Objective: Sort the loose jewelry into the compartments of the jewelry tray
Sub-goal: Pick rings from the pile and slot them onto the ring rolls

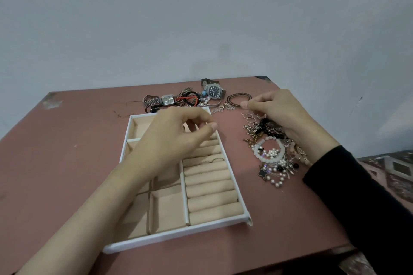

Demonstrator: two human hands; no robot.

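Close to the table's [55, 185] near edge, left of the middle, lies the white jewelry tray [174, 238], lined in beige. Its near left part is split into square compartments [167, 207] and its right side is a column of padded ring rolls [210, 194]. A thin ring [218, 159] sits among the rolls about halfway up.

The bare left forearm crosses the tray from the near left. The left hand [178, 131] hangs over the far end of the rolls, fingers curled under and thumb stretched toward them; whether they grasp anything I cannot tell.

Right of the tray, toward the table's right edge, is a loose pile of pearls and beads [274, 156], with a black clover pendant [263, 173] at its near side, a black bead bracelet [268, 127] farther in and a few thin rings [250, 117] beyond that.

The right arm, in a black sleeve [368, 196], comes in over this pile. The right hand [274, 107] has thumb and forefinger pressed together right at the near right end of a brown bracelet [239, 98]; whether they pinch it or some smaller piece I cannot tell.

Along the far edge lie a square silver watch [166, 100], red and black cords [192, 98] and a blue-dial watch [213, 91]
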